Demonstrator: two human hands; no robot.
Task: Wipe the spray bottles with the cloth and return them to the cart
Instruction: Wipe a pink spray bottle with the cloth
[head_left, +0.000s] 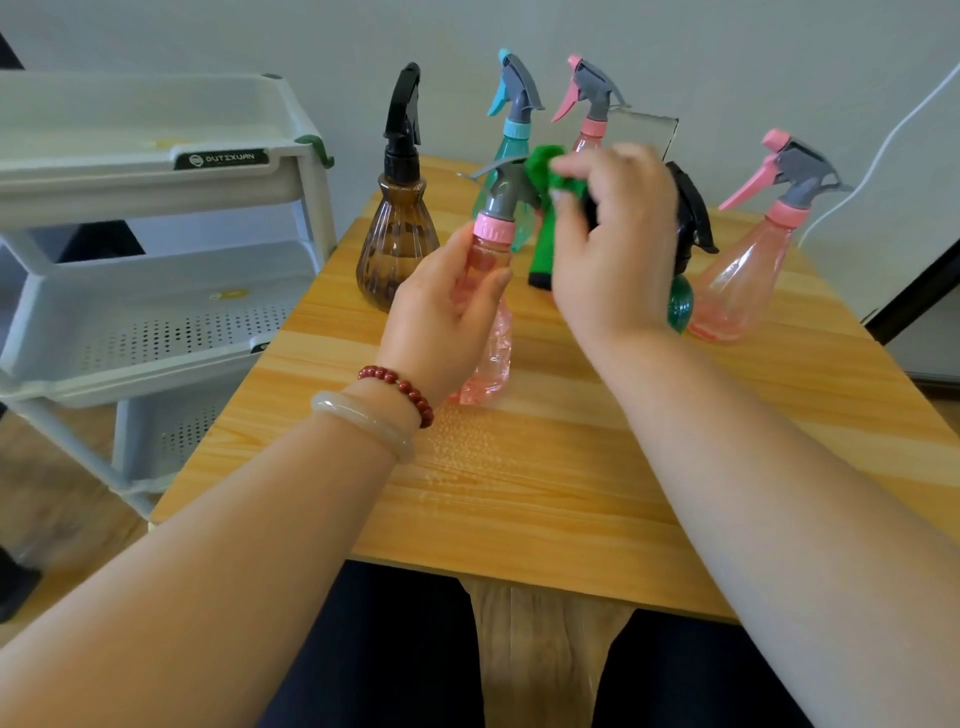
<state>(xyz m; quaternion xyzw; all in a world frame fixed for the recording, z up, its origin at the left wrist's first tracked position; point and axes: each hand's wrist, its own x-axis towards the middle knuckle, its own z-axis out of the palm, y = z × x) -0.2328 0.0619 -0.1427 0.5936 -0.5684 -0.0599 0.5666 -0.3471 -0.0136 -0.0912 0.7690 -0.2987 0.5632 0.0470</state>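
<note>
Head view: your left hand (447, 312) curls its fingers round the pink bottle (485, 358), which is tipped over the bench (519, 493). Your right hand (613, 249) pinches the green cloth (545, 176) in its fingers, right at the bottle's grey sprayer top.

You look early in the job. Five more bottles stand on the bench: the brown bottle (397, 249), the teal bottle (511, 140), the far pink bottle (589, 130), the dark green bottle (683, 301) and the side pink bottle (737, 280).

No bottle shows in the white cart (156, 171) yet. It is hard to tell if the bottles hold water.
</note>
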